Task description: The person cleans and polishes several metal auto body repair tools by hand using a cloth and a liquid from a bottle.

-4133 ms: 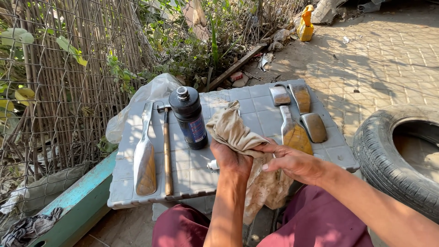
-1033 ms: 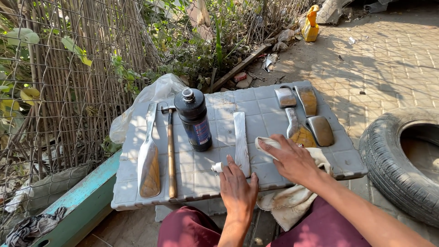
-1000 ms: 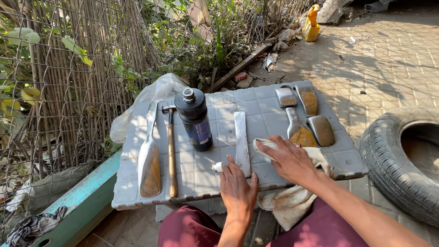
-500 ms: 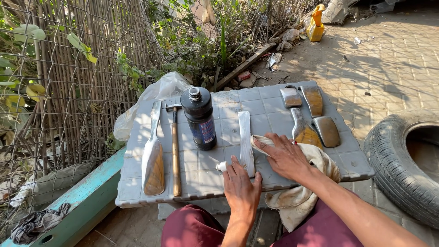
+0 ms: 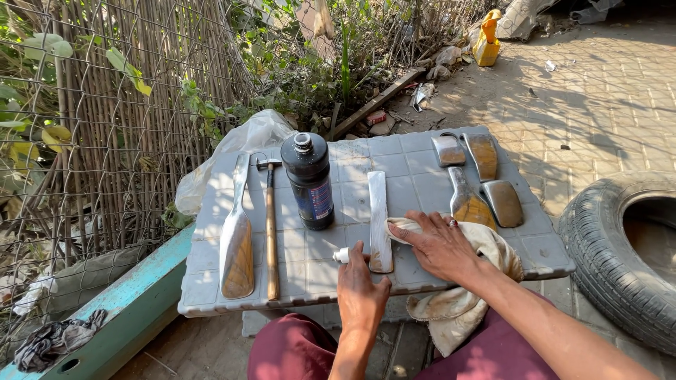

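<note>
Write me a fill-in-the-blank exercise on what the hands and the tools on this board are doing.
1. The right hand presses flat on a crumpled ____.
2. The left hand rests at the near end of the flat metal bar, beside a small white ____.
3. The hammer lies left of the dark ____, which stands upright.

Missing words: cloth; tube; bottle

The scene is lit by strong, direct sunlight from the upper right, and short hard shadows are thrown leftward and toward the camera. The grey tabletop (image 5: 422,271) is rendered bright, nearly washed out. Glare is seen on the metal tools. Dappled shade is cast across the paving. Focus is held sharply throughout; slight wide-angle stretching is noticed at the edges.
</note>
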